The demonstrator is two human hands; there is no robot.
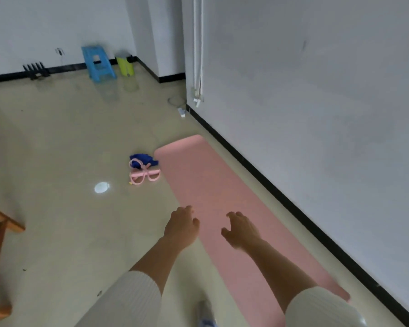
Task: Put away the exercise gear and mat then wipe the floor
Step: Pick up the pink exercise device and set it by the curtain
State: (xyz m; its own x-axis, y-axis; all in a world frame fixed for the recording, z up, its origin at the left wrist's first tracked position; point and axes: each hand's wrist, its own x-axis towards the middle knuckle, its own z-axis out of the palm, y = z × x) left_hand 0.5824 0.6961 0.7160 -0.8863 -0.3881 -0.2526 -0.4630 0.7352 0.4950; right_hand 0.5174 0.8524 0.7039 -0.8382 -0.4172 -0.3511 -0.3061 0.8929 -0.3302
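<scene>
mat (222, 197): flat, long axis along wall | left hand (181, 226), right hand (242, 230): grip spread, empty

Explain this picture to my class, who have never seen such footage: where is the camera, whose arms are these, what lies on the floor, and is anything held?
The camera sits on a person's head, looking forward and down, so the arms are that person's own. The left hand and right hand reach out open, holding nothing. Below them a pink mat lies flat on the floor along the wall. Beside it are a pink exerciser and a blue cloth. A blue stool stands in the far corner.
</scene>
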